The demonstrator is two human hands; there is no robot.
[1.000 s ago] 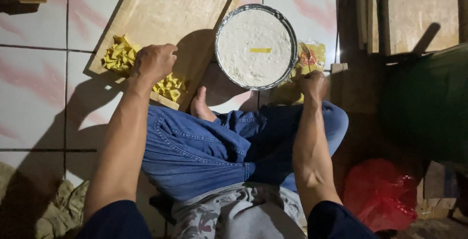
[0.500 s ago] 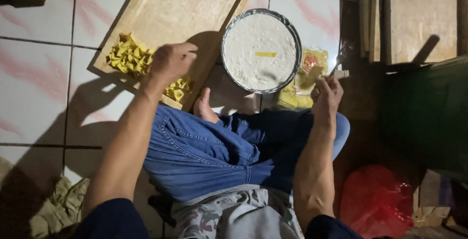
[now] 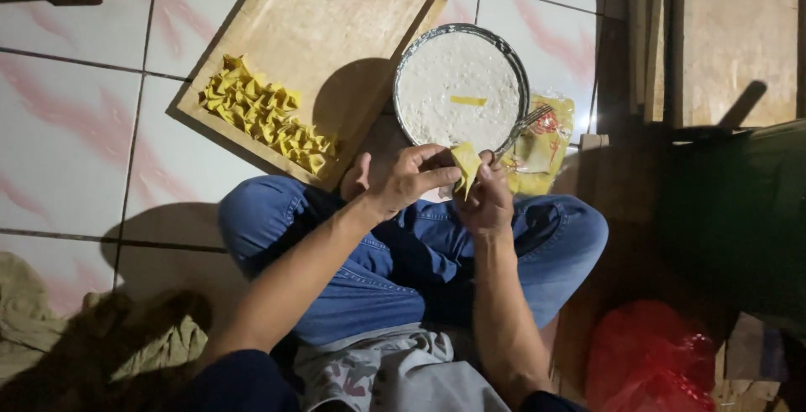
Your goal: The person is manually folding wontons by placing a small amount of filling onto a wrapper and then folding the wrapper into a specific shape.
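I sit cross-legged on a tiled floor. Both hands meet above my knees on a small yellow dough wrapper (image 3: pixel 464 162). My left hand (image 3: pixel 410 182) pinches its left side, and my right hand (image 3: pixel 489 200) holds it from the right and below. A metal fork (image 3: pixel 522 129) sticks out from my right hand's fingers toward the rim of a round metal bowl (image 3: pixel 404 66) of white filling. A scrap of yellow dough lies on the filling. Several folded yellow dumplings (image 3: pixel 264 115) lie in a row on a wooden board (image 3: pixel 336 17) to the left.
A plastic packet of yellow wrappers (image 3: pixel 547 150) lies right of the bowl. A red plastic bag (image 3: pixel 646 362) sits at lower right, a dark green container (image 3: pixel 739 219) at right, wooden planks (image 3: pixel 730 34) at upper right, and a crumpled cloth (image 3: pixel 50 336) at lower left.
My left hand left the dumplings on the board and came to the middle. My right hand moved in from beside the bowl. Both now hold a wrapper together.
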